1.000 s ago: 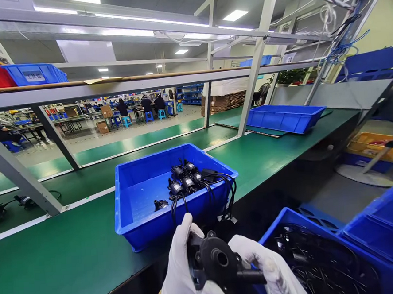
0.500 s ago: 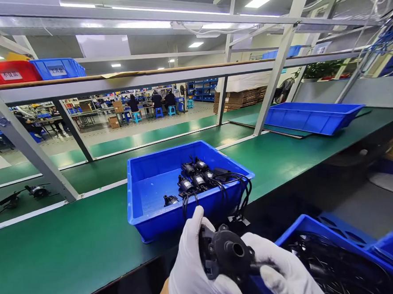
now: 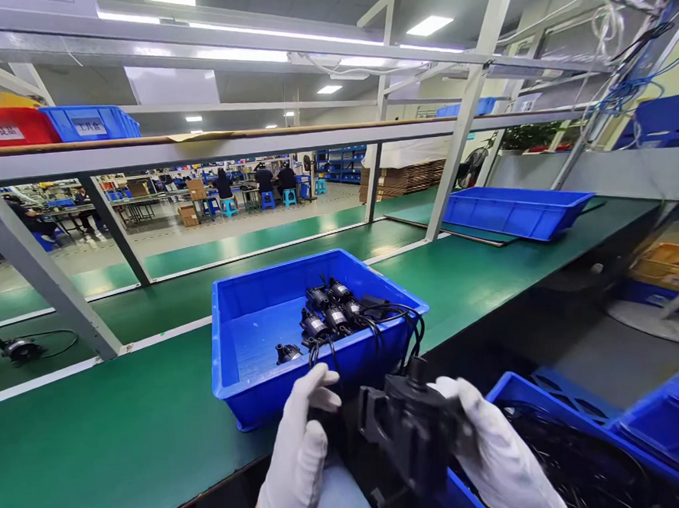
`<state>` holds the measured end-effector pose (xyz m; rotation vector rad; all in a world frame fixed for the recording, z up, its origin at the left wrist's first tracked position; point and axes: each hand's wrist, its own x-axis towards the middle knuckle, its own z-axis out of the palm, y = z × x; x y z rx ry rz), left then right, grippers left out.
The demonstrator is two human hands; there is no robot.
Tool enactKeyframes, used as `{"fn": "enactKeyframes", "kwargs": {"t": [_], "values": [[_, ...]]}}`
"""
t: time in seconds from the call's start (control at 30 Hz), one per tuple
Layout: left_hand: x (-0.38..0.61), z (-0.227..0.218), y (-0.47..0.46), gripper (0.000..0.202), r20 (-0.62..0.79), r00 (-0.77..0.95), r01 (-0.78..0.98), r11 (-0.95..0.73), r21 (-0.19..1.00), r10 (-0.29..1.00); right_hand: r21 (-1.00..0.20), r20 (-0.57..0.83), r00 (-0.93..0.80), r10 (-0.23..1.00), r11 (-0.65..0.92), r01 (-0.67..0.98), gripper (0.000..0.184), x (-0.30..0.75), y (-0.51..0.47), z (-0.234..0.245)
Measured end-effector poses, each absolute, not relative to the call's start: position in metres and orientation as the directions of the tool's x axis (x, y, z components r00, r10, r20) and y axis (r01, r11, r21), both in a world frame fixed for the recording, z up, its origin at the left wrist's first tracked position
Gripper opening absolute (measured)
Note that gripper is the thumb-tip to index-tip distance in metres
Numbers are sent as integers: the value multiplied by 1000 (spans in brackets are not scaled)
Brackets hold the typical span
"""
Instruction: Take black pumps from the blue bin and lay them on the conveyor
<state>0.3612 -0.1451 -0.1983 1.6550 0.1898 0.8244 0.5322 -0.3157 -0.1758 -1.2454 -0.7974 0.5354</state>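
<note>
A black water pump (image 3: 411, 426) with a short pipe stub on top is in my gloved right hand (image 3: 492, 436), which grips it from its right side. It is a little blurred by motion. My gloved left hand (image 3: 299, 440) is off to the pump's left, apart from it, fingers curved but spread with nothing between them. Just beyond both hands stands a blue bin (image 3: 255, 382) holding several smaller-looking black pumps (image 3: 337, 315), their cables hanging over the near and right rim.
Below on the right, another blue bin (image 3: 509, 385) holds dark cabled parts. The green bench (image 3: 126, 436) carries a long blue bin (image 3: 515, 212) at far right and a pump (image 3: 20, 348) at left. White frame posts (image 3: 451, 117) rise from it. Several people sit in the background.
My left hand has let go of the pump and moved left. In my right hand the pump has turned, so its pipe stub now points up instead of toward me.
</note>
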Motion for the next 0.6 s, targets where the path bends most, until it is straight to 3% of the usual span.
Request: {"fn": "enactKeyframes", "kwargs": {"t": [0.1, 0.17, 0.23, 0.37, 0.47, 0.53, 0.6], "values": [[374, -194, -158, 77, 244, 831, -244, -66, 967, 500, -987, -79, 725, 684, 47, -151, 74, 526, -300, -164], [380, -189, -165, 77, 112, 903, -154, 70, 986, 415, -995, -91, 718, 691, -38, -89, 78, 521, -294, -151], [385, -185, -167, 63, 72, 916, -125, 109, 986, 395, -996, -10, 677, 736, -68, 60, 79, 516, -293, -138], [393, -176, -165, 39, 347, 692, -320, -161, 933, 633, -955, 100, 553, 827, -75, 286, 73, 510, -296, -112], [395, -145, -168, 31, 437, 676, -367, -243, 898, 594, -913, 61, 494, 867, -151, 379, 45, 505, -294, -87], [397, -110, -172, 34, 464, 703, -412, -223, 884, 538, -915, 103, 379, 920, -61, 398, 36, 504, -293, -63], [402, -77, -171, 45, 489, 711, -469, -176, 865, 505, -891, 265, 308, 914, 109, 441, 36, 507, -292, -32]]}}
